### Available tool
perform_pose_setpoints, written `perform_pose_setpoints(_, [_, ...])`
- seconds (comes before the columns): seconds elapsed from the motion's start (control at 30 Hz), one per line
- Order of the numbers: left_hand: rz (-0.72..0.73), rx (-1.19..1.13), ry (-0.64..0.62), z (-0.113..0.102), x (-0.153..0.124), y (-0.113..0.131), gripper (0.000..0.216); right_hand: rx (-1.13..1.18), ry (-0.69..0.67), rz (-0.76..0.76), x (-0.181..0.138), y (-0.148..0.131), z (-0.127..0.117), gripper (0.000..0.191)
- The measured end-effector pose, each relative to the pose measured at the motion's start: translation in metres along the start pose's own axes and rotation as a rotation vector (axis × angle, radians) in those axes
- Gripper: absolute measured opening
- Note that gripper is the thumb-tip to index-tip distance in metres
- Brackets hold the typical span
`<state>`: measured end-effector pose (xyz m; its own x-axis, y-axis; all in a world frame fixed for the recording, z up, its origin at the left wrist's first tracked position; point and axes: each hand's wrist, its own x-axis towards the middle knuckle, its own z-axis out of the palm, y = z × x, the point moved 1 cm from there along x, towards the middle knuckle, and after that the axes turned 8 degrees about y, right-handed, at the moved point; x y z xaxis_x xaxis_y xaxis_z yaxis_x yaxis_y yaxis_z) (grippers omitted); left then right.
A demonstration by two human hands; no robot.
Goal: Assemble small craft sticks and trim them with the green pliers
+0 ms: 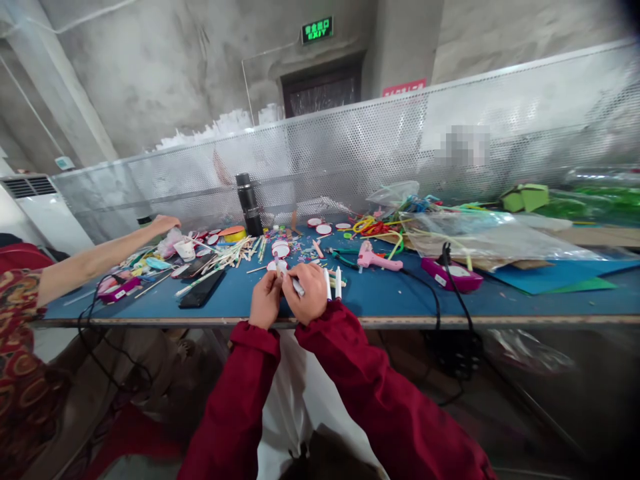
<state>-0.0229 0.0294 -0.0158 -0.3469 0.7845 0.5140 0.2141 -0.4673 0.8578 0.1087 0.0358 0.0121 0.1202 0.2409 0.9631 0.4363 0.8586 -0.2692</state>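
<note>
Both my hands rest at the front edge of the blue table [390, 297], close together, in red sleeves. My left hand [265, 300] is closed in a pinch on a small white round piece with a stick [278, 265]. My right hand [307, 291] is wrapped round a white pen-like stick [299, 287], its tip pointing at my left hand. Two white glue sticks [333, 283] lie just right of my right hand. A pink glue gun [375, 259] lies further right, its black cord running off the table edge.
A black phone [201, 291] lies left of my hands. Wooden sticks [227, 257], a black flask [249, 203], coloured straws [380, 227] and plastic bags [480, 237] crowd the table. Another person's bare arm [95, 260] reaches across the left end. A perforated metal screen [350, 147] backs the table.
</note>
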Motion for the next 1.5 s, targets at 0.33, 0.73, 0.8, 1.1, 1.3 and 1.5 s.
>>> perform_pose_setpoints(0.33, [0.030, 0.012, -0.010, 0.000, -0.001, 0.003, 0.025, 0.000, 0.013, 0.002, -0.001, 0.001, 0.000, 0.015])
perform_pose_setpoints(0.73, [0.060, 0.022, -0.013, -0.001, -0.002, 0.004, 0.020, 0.014, 0.006, -0.016, 0.000, 0.001, 0.000, 0.015])
perform_pose_setpoints(0.8, [0.066, 0.038, -0.007, -0.001, -0.003, 0.005, 0.020, 0.012, 0.010, -0.017, 0.000, 0.000, 0.000, 0.015])
perform_pose_setpoints(1.1, [0.061, 0.010, -0.011, -0.001, 0.001, -0.005, 0.022, 0.031, 0.010, -0.031, -0.001, 0.002, 0.001, 0.016])
perform_pose_setpoints(1.3, [0.059, 0.024, -0.018, -0.001, 0.000, -0.004, 0.025, 0.030, 0.011, -0.019, -0.001, 0.002, 0.001, 0.016])
perform_pose_setpoints(1.5, [0.092, 0.047, -0.016, -0.001, 0.001, -0.005, 0.025, 0.032, -0.003, -0.017, -0.001, 0.002, 0.001, 0.017])
